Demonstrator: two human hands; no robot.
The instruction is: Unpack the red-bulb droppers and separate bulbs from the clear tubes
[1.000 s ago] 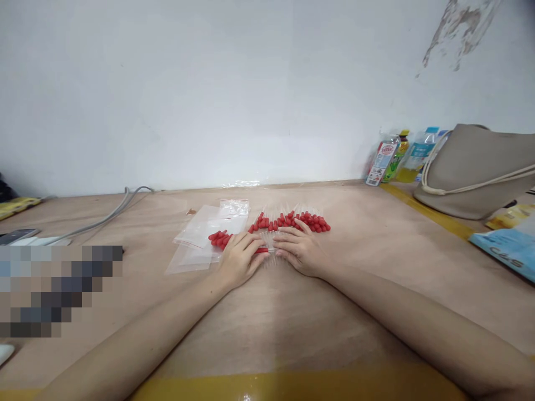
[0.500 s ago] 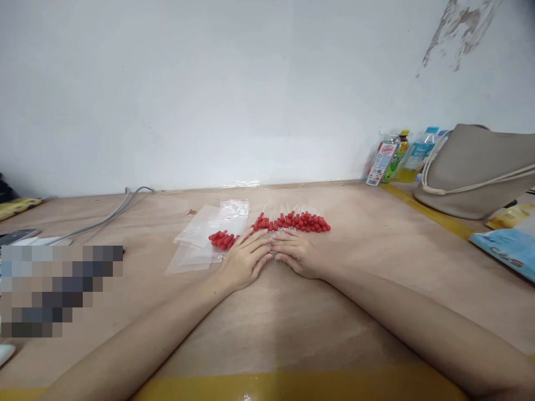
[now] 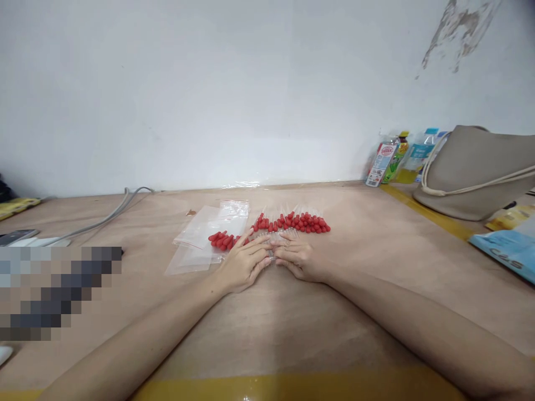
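Clear glass tubes (image 3: 270,234) lie in a bundle on the table, partly covered by both my hands. My left hand (image 3: 246,263) rests on the left side of the bundle, fingers curved over it and thumb at the near end. Opposite it, my right hand (image 3: 304,260) cups the right side, with fingertips close to those of the left. Just beyond the hands lies a row of droppers with red bulbs (image 3: 309,223), their clear tips toward the wall. More red bulbs (image 3: 221,240) lie left of my left hand, on clear plastic bags (image 3: 200,223).
A grey cable (image 3: 112,210) crosses the table at the left, near a phone (image 3: 19,238) and a blurred-out patch. Bottles (image 3: 418,159), a carton (image 3: 381,164), a grey bag (image 3: 472,172) and a blue packet (image 3: 505,250) stand or lie at the right.
My right hand has shifted slightly right and nearer to me, its fingers more bent. More of the clear tubes shows beyond the fingers. The left hand has barely moved.
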